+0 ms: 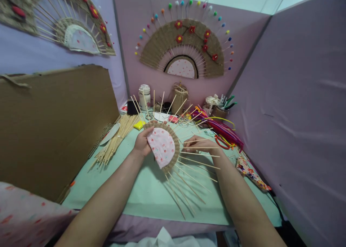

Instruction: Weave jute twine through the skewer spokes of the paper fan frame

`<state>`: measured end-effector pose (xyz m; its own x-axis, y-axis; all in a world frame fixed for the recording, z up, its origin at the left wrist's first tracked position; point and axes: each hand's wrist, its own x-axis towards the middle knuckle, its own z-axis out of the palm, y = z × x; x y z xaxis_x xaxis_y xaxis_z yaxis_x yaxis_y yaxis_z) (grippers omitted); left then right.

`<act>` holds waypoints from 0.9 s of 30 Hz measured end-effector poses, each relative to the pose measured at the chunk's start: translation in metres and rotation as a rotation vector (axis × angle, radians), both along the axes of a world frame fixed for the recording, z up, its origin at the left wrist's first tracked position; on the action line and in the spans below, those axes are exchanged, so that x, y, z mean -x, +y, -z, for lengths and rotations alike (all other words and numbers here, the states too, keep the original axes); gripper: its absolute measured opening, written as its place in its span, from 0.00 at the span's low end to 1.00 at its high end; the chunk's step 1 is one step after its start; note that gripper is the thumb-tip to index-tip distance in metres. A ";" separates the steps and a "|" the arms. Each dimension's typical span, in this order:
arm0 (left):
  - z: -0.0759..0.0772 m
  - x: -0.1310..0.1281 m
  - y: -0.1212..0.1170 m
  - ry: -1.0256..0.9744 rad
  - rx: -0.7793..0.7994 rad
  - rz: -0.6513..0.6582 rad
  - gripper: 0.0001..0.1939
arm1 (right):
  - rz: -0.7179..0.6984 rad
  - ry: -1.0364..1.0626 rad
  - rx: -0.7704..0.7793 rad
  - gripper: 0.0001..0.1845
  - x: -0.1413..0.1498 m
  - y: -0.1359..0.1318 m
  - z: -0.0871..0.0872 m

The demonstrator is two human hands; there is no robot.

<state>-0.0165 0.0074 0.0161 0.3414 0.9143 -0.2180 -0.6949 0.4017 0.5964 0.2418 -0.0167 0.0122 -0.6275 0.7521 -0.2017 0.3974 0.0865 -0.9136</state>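
My left hand [142, 142] grips the straight edge of a half-round fan piece [163, 147]: pink dotted fabric with a woven jute rim and many thin wooden skewers sticking out like rays. It is held tilted above the green mat [140, 189]. My right hand [201, 146] sits behind the skewers [198, 163] on the right side, fingers curled among them; what they pinch is hidden.
A loose bundle of skewers [116, 140] lies at left beside a large cardboard sheet [51, 128]. Colourful pipe cleaners [224, 129], a glue gun [252, 175], jars and a twine spool [180, 97] stand at the back. Finished fans [183, 48] hang on the partition walls.
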 end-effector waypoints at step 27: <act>0.013 -0.012 0.008 -0.065 0.116 -0.122 0.09 | 0.453 0.679 -0.060 0.30 0.085 0.001 0.023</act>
<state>-0.0041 0.0155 0.0028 0.2468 0.9197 -0.3054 -0.7783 0.3759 0.5029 0.1569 -0.0156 -0.0104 -0.2310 0.9595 0.1615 -0.2331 0.1066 -0.9666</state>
